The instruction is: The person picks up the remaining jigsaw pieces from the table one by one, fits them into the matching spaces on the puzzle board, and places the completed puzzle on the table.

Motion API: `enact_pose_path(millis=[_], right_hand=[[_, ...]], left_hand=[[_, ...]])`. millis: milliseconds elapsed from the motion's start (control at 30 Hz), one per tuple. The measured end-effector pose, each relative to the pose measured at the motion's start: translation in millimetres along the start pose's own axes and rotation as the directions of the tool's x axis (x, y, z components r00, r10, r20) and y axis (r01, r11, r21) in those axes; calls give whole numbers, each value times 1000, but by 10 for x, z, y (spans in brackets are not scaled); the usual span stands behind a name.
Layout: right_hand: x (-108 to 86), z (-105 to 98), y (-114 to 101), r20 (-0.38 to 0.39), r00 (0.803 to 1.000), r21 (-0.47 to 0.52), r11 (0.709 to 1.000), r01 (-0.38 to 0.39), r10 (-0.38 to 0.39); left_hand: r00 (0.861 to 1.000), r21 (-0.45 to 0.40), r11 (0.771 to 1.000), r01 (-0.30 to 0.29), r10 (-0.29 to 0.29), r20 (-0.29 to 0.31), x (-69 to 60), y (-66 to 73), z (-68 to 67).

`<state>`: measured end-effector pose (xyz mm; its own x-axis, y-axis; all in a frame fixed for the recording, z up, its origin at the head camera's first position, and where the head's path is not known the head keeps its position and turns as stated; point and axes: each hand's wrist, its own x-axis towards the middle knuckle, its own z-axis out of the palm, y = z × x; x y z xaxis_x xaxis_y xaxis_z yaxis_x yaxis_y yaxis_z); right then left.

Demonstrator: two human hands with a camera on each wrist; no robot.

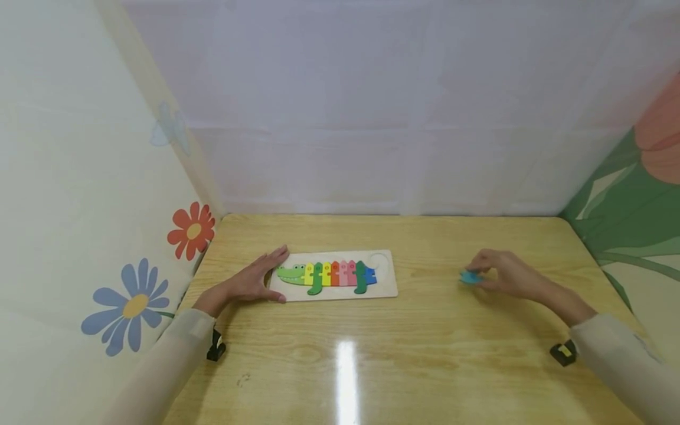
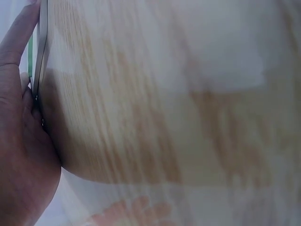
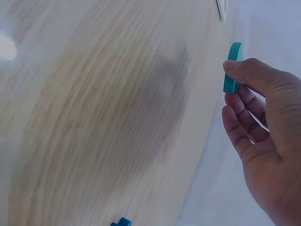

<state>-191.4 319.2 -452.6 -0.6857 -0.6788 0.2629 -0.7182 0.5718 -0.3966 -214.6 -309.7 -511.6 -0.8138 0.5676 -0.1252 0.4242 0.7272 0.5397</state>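
Note:
A wooden crocodile puzzle board (image 1: 324,293) lies on the table, its colorful pieces seated side by side. At its right end, past the blue piece (image 1: 370,276), a curled outline shows as bare wood. My left hand (image 1: 255,277) holds the board's left end, thumb along the near edge and fingers at the far edge. That hand (image 2: 23,136) fills the left side of the left wrist view. Right of the board, my right hand (image 1: 504,273) pinches a teal puzzle piece (image 3: 231,82) between thumb and fingers, apart from the board.
A small blue piece (image 3: 122,222) shows at the bottom edge of the right wrist view. The wooden table (image 1: 425,354) meets a pale cloth wall (image 1: 372,147) at its far edge. Flower-printed panels (image 1: 48,206) stand at the sides.

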Motion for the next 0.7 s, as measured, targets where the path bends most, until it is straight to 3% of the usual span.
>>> enact_pose_path(millis=[200,433,700], right_hand=[[84,-29,-26,57,996,33,997,-71,69],[172,-21,-30,35,999,22,1000,-22,21],[238,-5,-42,56,997,25,999,-48,47]], left_hand=[[1000,0,1000,0,0,5,11,22,-18],[1000,-4,1000,0,0,0,4,15,-14],[1000,-8,1000,-2,2,-5,-4,10,-21]])
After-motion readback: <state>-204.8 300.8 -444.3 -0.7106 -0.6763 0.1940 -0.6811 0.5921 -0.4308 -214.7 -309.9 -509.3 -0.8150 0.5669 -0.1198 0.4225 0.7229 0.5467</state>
